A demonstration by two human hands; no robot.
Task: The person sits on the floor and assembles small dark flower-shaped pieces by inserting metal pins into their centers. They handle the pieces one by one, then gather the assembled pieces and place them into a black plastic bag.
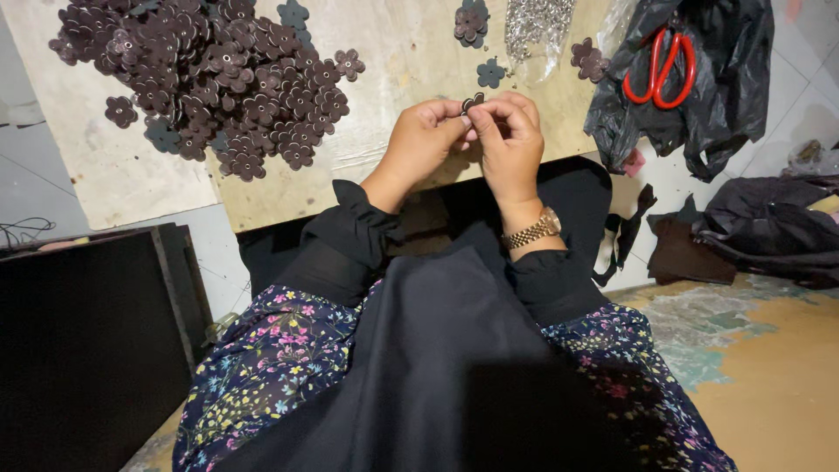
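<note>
Flower-shaped dark brown piece [473, 102] sits pinched between the fingertips of the left hand [419, 140] and right hand [509, 140] above the board's edge [384, 188], while a big heap of like flowers [218, 74] lies on the board, seemingly many already handled.

A clear plastic bag [535, 31] is lying at the far edge of the surface [393, 166], filled with small silvery metal pieces and tapering toward its lower end. Just to its right, a crumpled black plastic bag [699, 96] is slumping over the right edge of the surface and hanging down toward the floor, glossy and creased. Another dark bag [769, 229] is sitting on the floor farther right, low and wrinkled. No labels, signs or screens are showing.
</note>
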